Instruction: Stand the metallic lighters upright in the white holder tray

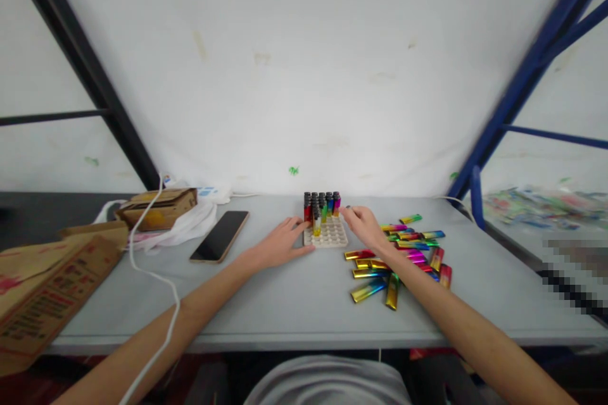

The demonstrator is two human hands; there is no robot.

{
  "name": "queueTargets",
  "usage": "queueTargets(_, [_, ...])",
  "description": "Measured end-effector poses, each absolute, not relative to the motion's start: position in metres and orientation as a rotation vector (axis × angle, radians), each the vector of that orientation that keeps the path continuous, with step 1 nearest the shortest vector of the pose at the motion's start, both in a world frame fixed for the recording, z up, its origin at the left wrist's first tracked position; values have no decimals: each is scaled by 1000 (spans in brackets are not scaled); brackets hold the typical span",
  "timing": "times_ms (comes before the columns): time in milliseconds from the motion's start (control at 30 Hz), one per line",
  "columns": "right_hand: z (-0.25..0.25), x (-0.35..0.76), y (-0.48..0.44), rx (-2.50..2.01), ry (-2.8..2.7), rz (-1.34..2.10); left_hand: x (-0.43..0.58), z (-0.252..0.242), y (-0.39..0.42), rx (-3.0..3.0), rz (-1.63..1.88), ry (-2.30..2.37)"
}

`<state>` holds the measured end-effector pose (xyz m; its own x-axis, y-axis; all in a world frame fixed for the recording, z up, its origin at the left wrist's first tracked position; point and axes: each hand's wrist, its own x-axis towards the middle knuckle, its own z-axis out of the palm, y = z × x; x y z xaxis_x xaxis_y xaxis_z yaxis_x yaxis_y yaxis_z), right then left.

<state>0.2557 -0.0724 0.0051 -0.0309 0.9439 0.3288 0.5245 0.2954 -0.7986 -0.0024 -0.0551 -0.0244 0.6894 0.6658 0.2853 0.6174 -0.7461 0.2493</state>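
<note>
A pale tray with rows of holes (335, 239) sits on the table in front of me. Several lighters with black tops (322, 199) stand upright in its far rows, and a yellow one (316, 224) stands nearer. My left hand (285, 243) rests at the tray's left side, thumb and fingers spread around its corner. Just right of the tray, my right hand (361, 224) is closed in a pinch; a small dark end, apparently a lighter's top, shows above its fingers. Shiny multicoloured lighters (370, 291) lie loosely piled beneath and beside my right forearm.
A black-screened phone (221, 235) lies left of my left hand. Farther left are an opened cardboard box (156, 209) on white plastic, a larger carton (52, 285) and a white cable (154, 275). A blue metal frame (513, 76) rises on the right.
</note>
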Motion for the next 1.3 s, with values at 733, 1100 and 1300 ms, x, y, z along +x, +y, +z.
queueTargets(733, [-2,241,-79,-1157,-2192,329,-2,-27,-55,2771,577,1036])
queueTargets(1100, [-2,235,-69,-1156,-2433,197,-2,-26,-56,2780,544,1046])
queueTargets(1300, [6,234,-72,-1255,-2549,10,-2,-29,-52,2790,542,1059])
